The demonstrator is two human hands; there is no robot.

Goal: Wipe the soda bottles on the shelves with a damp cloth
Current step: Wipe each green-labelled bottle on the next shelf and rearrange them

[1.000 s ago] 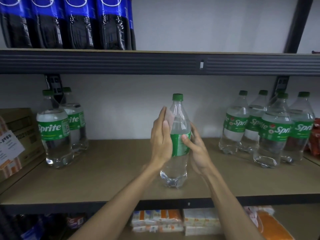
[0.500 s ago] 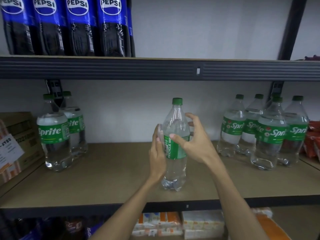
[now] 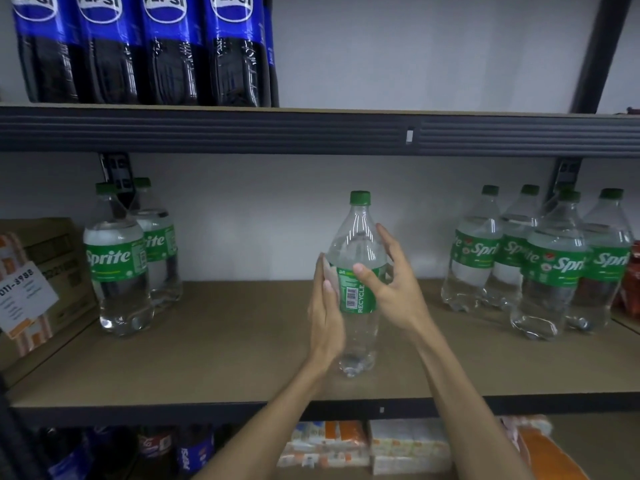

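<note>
1 clear, green-labelled bottle (image 3: 356, 337) stands gripped by the right hand (image 3: 398, 296), flat left hand (image 3: 325, 323) pressing perhaps a cloth (image 3: 327, 271).

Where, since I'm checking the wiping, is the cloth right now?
In the head view, centre: a pale cloth is pressed flat by the left hand against the left side of the lone bottle on the middle shelf.

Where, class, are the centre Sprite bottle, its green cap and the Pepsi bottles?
centre Sprite bottle (image 3: 356, 299), head view, green label.
green cap (image 3: 360, 198), head view, cap's side.
Pepsi bottles (image 3: 169, 32), head view, a blue label.
</note>
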